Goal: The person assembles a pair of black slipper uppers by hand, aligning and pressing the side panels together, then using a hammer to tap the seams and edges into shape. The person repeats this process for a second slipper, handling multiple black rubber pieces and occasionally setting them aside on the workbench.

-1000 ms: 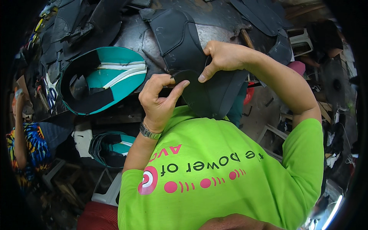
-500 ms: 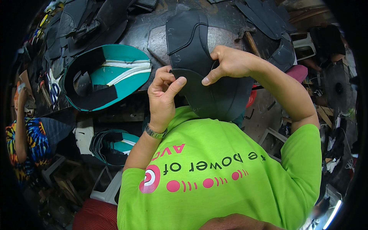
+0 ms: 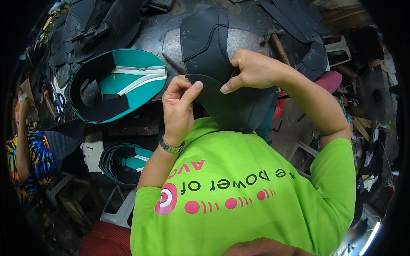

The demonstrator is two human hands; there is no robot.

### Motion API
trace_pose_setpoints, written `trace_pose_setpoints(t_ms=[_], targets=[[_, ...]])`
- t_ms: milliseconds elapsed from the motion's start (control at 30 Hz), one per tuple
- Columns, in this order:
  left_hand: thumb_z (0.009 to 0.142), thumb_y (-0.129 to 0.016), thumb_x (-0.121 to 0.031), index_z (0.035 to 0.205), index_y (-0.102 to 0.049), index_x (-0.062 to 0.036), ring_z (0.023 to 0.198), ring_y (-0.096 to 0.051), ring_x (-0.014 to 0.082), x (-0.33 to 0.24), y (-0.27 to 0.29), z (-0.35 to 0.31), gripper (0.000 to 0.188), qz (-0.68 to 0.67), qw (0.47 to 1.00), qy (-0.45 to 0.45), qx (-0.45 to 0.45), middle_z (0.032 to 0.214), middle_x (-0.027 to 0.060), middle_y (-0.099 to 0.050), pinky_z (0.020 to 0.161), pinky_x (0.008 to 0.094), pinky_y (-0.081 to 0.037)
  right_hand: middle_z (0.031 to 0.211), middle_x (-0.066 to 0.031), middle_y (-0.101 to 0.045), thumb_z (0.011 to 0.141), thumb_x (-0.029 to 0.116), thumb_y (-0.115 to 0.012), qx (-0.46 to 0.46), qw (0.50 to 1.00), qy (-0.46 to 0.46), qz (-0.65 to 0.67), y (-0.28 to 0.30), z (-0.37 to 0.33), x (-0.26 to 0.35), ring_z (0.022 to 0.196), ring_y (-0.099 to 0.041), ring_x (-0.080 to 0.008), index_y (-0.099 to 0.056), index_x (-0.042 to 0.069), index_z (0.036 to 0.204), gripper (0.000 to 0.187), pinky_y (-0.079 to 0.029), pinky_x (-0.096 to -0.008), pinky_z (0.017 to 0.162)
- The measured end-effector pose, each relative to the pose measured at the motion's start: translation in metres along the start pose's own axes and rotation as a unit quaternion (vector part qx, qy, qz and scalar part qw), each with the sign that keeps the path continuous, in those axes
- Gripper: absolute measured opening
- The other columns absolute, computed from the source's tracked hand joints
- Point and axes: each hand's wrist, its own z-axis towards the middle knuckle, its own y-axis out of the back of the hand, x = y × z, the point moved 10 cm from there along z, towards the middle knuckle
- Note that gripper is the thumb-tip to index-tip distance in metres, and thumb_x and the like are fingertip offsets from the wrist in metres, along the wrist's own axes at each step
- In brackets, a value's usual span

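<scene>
Between my hands is a black boot upper [image 3: 205, 53], a long panel with a curved stitched seam near its far end. Its near flap [image 3: 230, 104] hangs over the table's front edge against my green shirt. My left hand [image 3: 178, 106] pinches the left edge at the middle, thumb on top and fingers curled under. Further right, my right hand [image 3: 254, 70] grips the opposite edge, its thumb lying across the surface. The fingers beneath the panel are partly hidden.
A teal-lined black upper [image 3: 145, 87] lies left on the dark table, beside blue-handled scissors [image 3: 60, 99]. Black pieces [image 3: 100, 27] are heaped far left, others [image 3: 292, 19] far right near a hammer [image 3: 279, 48]. Under the upper is a flat slab [image 3: 171, 45]. Another person's arm [image 3: 22, 141] shows at left.
Both hands and the boot upper have shifted slightly left in the picture. The near flap looks narrower, its right side turned down more. Both hands keep their grip.
</scene>
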Motion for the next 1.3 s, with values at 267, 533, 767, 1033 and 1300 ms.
trace_pose_setpoints(t_ms=[267,533,767,1033,1300], targets=[[0.095,-0.065,-0.006,0.084,-0.06,-0.011,0.071,-0.06,0.006,0.032,0.008,0.003,0.013,-0.11,0.98,0.164,0.006,0.081,-0.0037,-0.063,0.068,0.0216,-0.048,0.069,-0.024,-0.062,0.073,0.033,-0.086,0.002,0.999,0.026,-0.03,-0.011,0.001,0.004,0.066,-0.064,-0.029,-0.065,-0.01,0.077,0.048,-0.048,-0.0417,0.063],[0.092,-0.068,-0.013,0.1,-0.067,-0.0101,0.088,-0.071,0.0155,0.058,0.015,-0.003,0.008,-0.169,0.944,0.284,-0.014,0.094,0.0034,-0.073,0.082,0.0311,-0.058,0.055,-0.0089,-0.039,0.071,0.03,-0.089,-0.01,0.999,0.031,0.017,-0.007,-0.003,0.006,0.055,-0.043,-0.0133,-0.055,-0.006,0.064,0.05,-0.037,-0.0367,0.051],[0.092,-0.068,-0.005,0.098,-0.065,-0.0051,0.084,-0.069,0.0121,0.016,-0.002,0.009,0.007,-0.066,0.981,0.181,0.021,0.092,0.004,-0.071,0.074,0.0262,-0.057,0.067,-0.0187,-0.061,0.072,0.034,-0.086,0.027,0.998,0.006,-0.059,-0.005,-0.007,0.005,0.065,-0.061,-0.0263,-0.065,-0.009,0.078,0.048,-0.048,-0.0401,0.062],[0.084,-0.08,-0.006,0.118,-0.061,0.0018,0.094,-0.069,0.0154,-0.027,-0.021,0.046,0.04,0.273,0.954,-0.104,0.072,0.107,0.0104,-0.072,0.082,0.029,-0.056,0.07,-0.0228,-0.063,0.072,0.035,-0.085,-0.036,0.99,0.048,-0.127,0.022,0.029,0.01,0.066,-0.064,-0.0306,-0.067,-0.012,0.087,0.052,-0.048,-0.0409,0.063],[0.077,-0.084,-0.014,0.122,-0.057,0.0046,0.099,-0.071,0.0295,-0.015,-0.018,0.077,0.056,0.427,0.889,-0.133,0.095,0.111,0.0199,-0.072,0.087,0.0363,-0.056,0.103,-0.0206,-0.073,0.074,0.024,-0.084,-0.202,0.973,0.074,-0.088,0.045,0.018,-0.037,0.1,-0.07,-0.0348,-0.071,0.003,0.113,0.046,-0.054,-0.0416,0.087]])
